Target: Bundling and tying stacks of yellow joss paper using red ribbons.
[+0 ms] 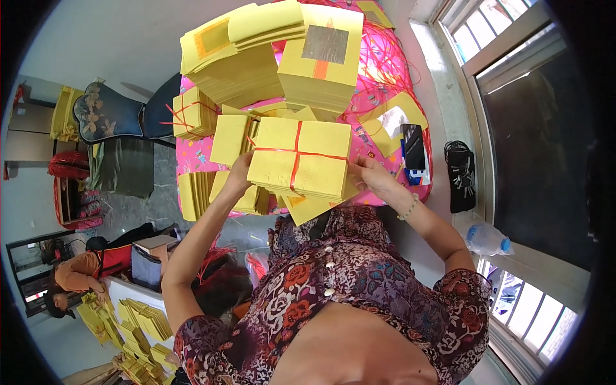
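A thick bundle of yellow paper [276, 168], tied crosswise with red ribbon, is held up between my hands over the near part of the pink table. My left hand [240, 173] is closed on its left edge; part of the fingers is hidden behind the paper. At the right edge my right hand [377, 178] has its fingers bent round the bundle's side. Loose yellow sheets [307, 208] show underneath it. Just behind to the left lies another yellow stack [229, 138].
Tall piles of yellow paper [240, 77] fill the table's far side. Red ribbon strands [388, 58] lie at the far right. A phone [414, 146] rests near the right edge. A plastic bottle [487, 240] is by the window. At left are a chair [109, 112] and another person [77, 273] beside yellow paper.
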Tool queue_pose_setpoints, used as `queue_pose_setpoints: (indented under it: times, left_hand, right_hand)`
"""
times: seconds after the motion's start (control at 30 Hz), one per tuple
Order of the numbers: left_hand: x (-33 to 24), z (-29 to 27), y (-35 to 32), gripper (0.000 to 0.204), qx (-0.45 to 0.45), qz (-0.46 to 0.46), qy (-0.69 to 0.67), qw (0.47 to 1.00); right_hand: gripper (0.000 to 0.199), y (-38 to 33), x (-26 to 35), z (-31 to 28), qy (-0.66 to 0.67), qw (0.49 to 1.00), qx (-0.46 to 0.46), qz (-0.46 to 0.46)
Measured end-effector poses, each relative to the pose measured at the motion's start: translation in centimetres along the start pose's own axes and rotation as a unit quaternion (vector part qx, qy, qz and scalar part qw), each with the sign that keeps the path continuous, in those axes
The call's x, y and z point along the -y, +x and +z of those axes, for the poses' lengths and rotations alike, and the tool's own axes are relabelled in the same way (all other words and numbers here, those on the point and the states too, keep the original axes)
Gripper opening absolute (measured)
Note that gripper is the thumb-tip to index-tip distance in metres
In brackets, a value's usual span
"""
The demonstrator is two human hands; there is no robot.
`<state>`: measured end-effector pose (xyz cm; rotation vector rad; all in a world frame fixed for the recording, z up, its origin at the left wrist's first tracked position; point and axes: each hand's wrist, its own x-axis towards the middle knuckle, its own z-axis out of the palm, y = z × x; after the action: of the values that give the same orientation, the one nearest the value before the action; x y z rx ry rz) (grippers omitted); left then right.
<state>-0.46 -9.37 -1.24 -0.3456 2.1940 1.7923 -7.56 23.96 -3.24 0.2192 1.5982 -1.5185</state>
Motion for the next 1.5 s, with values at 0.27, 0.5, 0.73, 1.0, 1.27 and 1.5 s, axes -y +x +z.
queue_pose_setpoints:
  times: [0.27,0.5,0.73,1.0,1.27,1.5]
  left_hand:
    - [1.6,-0.7,1.1,0.04,-0.011,-0.006,-0.075,0.997]
    - [1.2,-0.4,1.8,0.036,-0.033,-0.124,-0.038,0.991]
    - [1.0,0.4,2.3,0.044,-0.021,0.054,0.124,0.991]
    - [4.2,0.5,2.3,0.032,-0.077,-0.052,-0.3,0.949]
    - [-5.6,0.6,-0.5,0.017,-0.178,0.205,-0.268,0.924]
    - [-7.4,0.0,0.3,0.015,-0.215,0.375,-0.224,0.873]
  right_hand:
    - [0.014,-0.5,0.1,0.7,-0.003,0.996,-0.063,-0.064]
    - [0.015,1.1,-1.8,-0.5,-0.004,0.992,-0.073,-0.105]
    - [0.006,1.6,-2.5,0.0,-0.023,0.977,-0.073,-0.2]
    - [0.008,0.4,-1.5,1.9,-0.119,0.928,-0.167,-0.313]
    - [0.007,-3.1,5.5,3.1,0.134,0.866,-0.006,-0.481]
    - [0.008,-2.0,10.6,1.2,-0.037,0.794,0.052,-0.604]
